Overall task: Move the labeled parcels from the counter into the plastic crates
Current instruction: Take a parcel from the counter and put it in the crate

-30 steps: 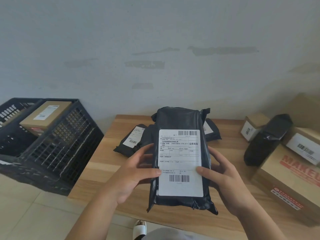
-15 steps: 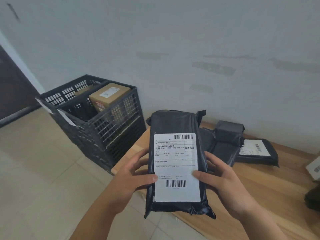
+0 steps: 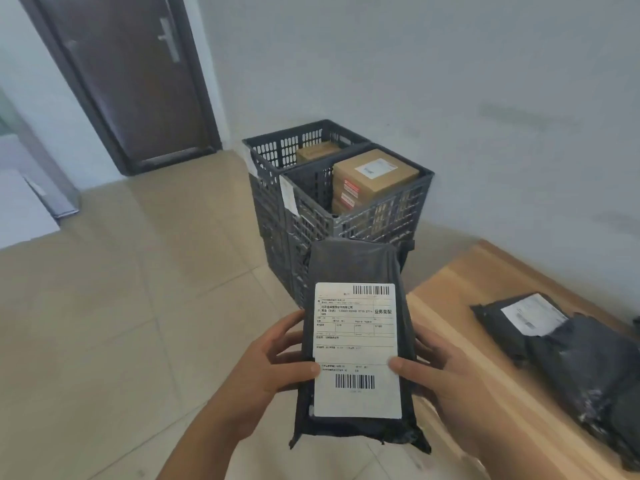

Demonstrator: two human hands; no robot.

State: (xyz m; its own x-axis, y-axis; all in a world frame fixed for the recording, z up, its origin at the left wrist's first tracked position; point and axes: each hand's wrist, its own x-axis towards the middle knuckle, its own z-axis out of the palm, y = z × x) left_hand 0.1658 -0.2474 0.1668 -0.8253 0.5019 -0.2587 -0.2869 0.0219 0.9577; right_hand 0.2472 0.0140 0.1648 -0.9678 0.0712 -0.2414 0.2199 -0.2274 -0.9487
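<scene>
I hold a black plastic mailer parcel (image 3: 356,268) with a white barcode label upright in front of me. My left hand (image 3: 273,365) grips its left edge, thumb on the label. My right hand (image 3: 436,368) grips its right edge, thumb on the label too. The parcel hangs over the floor, just left of the wooden counter (image 3: 485,358). Beyond it stand two dark plastic crates side by side: the near crate (image 3: 377,220) holds a brown labeled carton (image 3: 374,178), and the far crate (image 3: 277,147) holds another brown box (image 3: 317,152).
More black mailer parcels (image 3: 571,348) lie on the counter at the right, one with a white label. A dark door (image 3: 128,74) is at the back left. Beige floor tiles (image 3: 104,306) spread to the left. White sheets or boards (image 3: 24,202) lean at the far left.
My view has swung left from the counter toward the crates and door. The parcel, held in both hands the same way, has moved off the counter edge to over the floor.
</scene>
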